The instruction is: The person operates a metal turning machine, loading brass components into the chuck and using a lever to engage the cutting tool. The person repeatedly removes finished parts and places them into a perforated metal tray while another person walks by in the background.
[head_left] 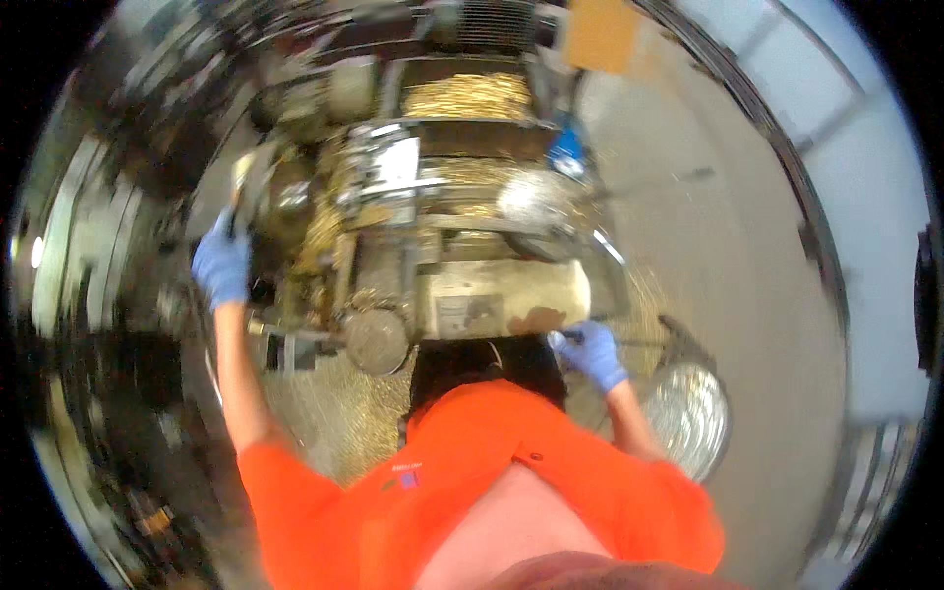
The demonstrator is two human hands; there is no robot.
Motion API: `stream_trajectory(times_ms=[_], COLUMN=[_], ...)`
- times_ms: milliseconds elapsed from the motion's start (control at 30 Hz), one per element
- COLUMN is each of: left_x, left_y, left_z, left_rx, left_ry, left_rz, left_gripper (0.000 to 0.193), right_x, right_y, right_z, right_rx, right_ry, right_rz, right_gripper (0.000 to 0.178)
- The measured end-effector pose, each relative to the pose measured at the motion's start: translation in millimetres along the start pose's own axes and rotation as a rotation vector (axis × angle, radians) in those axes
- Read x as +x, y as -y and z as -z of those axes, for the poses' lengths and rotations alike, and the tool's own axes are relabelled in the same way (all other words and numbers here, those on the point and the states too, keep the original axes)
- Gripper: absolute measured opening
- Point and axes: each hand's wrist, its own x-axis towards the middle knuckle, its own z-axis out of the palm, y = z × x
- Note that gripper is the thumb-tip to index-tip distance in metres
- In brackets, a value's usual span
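My left hand (pixel 222 264), in a blue glove, is raised at the left side of a lathe-like machine. Its fingers are closed around the dark handle of a brush (pixel 242 172) whose pale tip points away from me. Over at the machine's near right corner is my right hand (pixel 593 354), also gloved in blue. Its fingers are curled at a dark handle (pixel 568 336), blurred by motion, beside a pale rounded metal cover (pixel 506 295). Brass-coloured shavings cling to the machine between the hands.
A bin (pixel 462 126) heaped with brass-coloured pieces stands at the far side. A blue object (pixel 566 153) sits right of it. A round metal container (pixel 688 418) is by my right forearm. Shavings (pixel 369 423) litter the floor; a dark handwheel-like disc (pixel 376 341) juts toward me.
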Motion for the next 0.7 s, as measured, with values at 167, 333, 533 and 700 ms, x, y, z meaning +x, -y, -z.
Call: stream_trajectory(times_ms=[167, 333, 533, 700], left_x=[-5.9, -44.5, -80.1, -76.7], left_y=[16.7, 21.6, -17.0, -36.9], left_z=[9.2, 21.2, -19.2, -8.4], left_rx=[-0.061, -0.433, -0.290, -0.397], left_ry=[-0.010, -0.266, 0.128, 0.161], left_rz=[-0.125, -0.094, -0.095, -0.117], left_gripper=[0.038, 0.034, 0.039, 0.039], right_x=[-33.0, -138.1, -282.6, -277.0], right_y=[-39.1, -134.4, -184.7, -145.0], right_z=[31.7, 71.0, 59.1, 29.8], right_rx=[-0.024, -0.060, -0.099, -0.174], right_ry=[-0.058, -0.263, -0.051, 0.127], right_rz=[-0.181, -0.756, -1.173, -0.861], right_gripper=[0.039, 0.048, 0.043, 0.034])
